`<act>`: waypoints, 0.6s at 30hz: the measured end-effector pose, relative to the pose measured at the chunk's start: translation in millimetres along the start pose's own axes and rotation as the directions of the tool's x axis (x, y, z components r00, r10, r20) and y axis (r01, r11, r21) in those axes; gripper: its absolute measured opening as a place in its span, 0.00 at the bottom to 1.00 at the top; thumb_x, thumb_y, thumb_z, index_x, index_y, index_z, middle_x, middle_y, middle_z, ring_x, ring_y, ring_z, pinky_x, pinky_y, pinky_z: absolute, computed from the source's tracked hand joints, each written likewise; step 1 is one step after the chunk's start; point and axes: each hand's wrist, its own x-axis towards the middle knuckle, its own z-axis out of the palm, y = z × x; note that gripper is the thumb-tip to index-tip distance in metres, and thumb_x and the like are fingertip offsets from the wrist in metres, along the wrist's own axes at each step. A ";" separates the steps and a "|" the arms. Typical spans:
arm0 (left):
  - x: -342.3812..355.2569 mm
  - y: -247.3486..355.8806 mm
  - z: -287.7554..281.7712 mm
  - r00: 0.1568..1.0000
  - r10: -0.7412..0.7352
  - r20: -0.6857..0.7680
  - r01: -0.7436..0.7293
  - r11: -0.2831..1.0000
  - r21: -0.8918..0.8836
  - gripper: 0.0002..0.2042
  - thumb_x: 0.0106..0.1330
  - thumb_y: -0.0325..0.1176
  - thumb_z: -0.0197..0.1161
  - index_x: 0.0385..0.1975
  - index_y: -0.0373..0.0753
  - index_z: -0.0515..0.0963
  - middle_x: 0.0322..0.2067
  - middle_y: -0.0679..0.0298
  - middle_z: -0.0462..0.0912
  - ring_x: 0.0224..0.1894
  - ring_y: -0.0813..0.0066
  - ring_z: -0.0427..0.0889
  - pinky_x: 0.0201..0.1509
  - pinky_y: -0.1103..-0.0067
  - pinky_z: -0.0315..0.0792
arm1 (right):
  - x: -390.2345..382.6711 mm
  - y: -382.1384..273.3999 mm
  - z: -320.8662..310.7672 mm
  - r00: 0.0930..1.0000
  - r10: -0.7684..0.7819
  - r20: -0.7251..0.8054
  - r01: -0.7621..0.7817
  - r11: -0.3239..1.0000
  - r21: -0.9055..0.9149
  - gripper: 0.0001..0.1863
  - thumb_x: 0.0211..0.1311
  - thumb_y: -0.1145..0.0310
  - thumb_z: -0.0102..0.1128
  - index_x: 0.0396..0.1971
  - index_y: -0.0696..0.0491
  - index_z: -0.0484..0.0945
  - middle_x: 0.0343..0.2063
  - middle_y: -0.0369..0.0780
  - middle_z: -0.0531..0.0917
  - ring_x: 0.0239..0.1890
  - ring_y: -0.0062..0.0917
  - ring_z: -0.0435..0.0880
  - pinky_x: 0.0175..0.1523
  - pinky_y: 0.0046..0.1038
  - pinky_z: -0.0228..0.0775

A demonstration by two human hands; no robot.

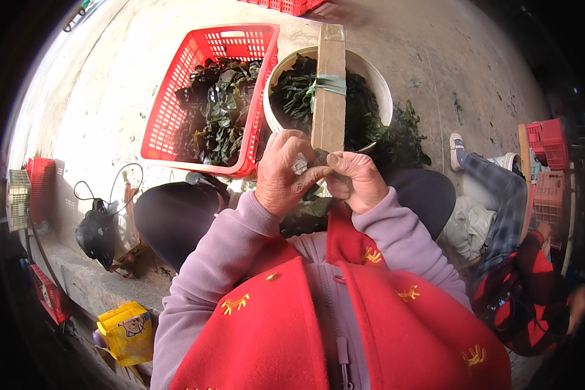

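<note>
Dark leafy seaweed (307,214) lies just below the two hands, between the person's knees, with a small dark piece showing at the point where the fingers meet. The left hand (282,170) is curled narrow, its thumb reaching across toward the other hand; a pale, shiny patch, of uncertain nature, shows between its fingers. The right hand (357,180) is likewise narrow, thumb and forefinger pinched at the same dark piece; the exact hold of the lower fingers is hidden. Directly beyond the hands is a wooden board (329,114), bound with a bluish-green tie (331,84) and set over a round, pale bucket (385,104) containing more seaweed. Beyond and to the left of the left hand, a red slatted crate (168,123) holds a glossy heap of fronds (227,114). Beyond and to the right of the right hand, a loose pile (403,140) rests beside the bucket on the concrete floor (435,71).
</note>
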 end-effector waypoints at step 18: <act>8.1 -2.3 -27.7 0.690 -0.618 0.377 0.507 0.042 -0.861 0.10 0.61 0.29 0.55 0.18 0.36 0.68 0.22 0.61 0.73 0.15 0.82 0.65 0.16 0.86 0.58 | -10.3 -28.4 -13.4 0.999 -0.033 0.034 0.044 0.928 -0.369 0.09 0.56 0.66 0.60 0.27 0.58 0.78 0.14 0.27 0.71 0.13 0.07 0.59 0.17 0.13 0.46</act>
